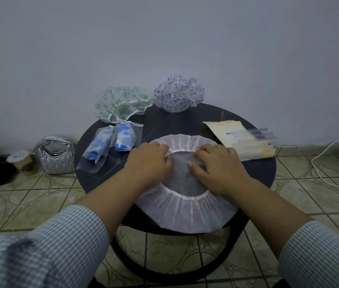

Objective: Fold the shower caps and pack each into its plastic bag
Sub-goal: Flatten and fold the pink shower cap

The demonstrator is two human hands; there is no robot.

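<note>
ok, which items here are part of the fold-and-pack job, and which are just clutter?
Job:
- pink shower cap, spread flat under the left hand and right hand
- green-print cap
- purple-print cap
- two bagged blue caps
- stack of plastic bags

Clutter:
- silver handbag on the floor
- small jar
- white cable

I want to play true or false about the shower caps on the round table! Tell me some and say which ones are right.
1. Both hands, left hand and right hand, rest on the pink cap. True.
2. The pink cap is already in a bag. False: it lies spread open on the table.
3. Two blue caps sit rolled in clear bags. True.
4. The purple cap is folded flat. False: it is puffy and unfolded.
</note>
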